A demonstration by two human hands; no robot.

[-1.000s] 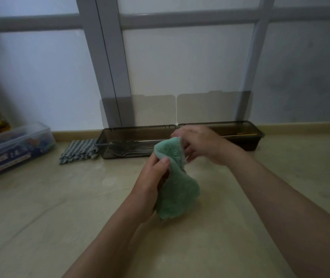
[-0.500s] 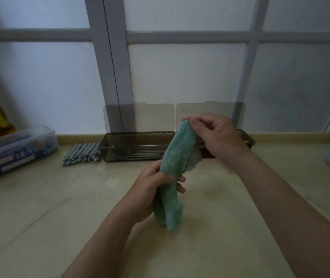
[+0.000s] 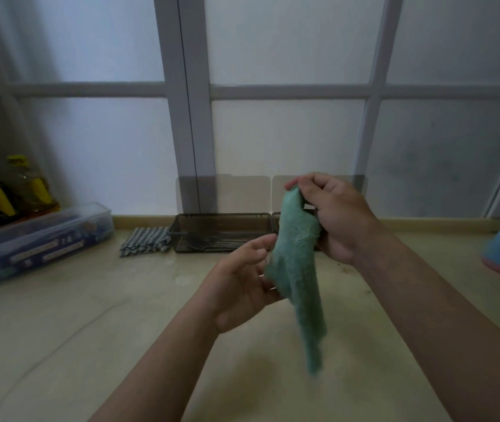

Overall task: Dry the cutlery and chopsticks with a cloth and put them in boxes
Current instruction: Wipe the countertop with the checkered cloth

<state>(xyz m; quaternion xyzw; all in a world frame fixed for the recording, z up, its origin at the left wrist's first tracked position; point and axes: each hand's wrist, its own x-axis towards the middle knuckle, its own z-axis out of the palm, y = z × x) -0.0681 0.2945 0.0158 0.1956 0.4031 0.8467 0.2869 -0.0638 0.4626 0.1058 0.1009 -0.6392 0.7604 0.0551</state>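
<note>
The green cloth [image 3: 295, 269] hangs above the counter [image 3: 90, 315], its top pinched in the grip of the right hand [image 3: 337, 217]; the left hand [image 3: 242, 284] has its grip released, loose fingers at the cloth's side. No utensil shows in either hand and forks [image 3: 209, 245] already lie in the left box [image 3: 221, 231], so the job looks well along. The right box [image 3: 276, 221] is mostly hidden behind hand and cloth, so I cannot tell what it holds.

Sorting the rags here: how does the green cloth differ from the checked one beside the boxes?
The green cloth is plain and fluffy; the checked cloth is patterned. The green cloth hangs in the air, held at its top by the right hand; the checked cloth lies crumpled on the counter, beside the left box. Both are small cloths.
</note>
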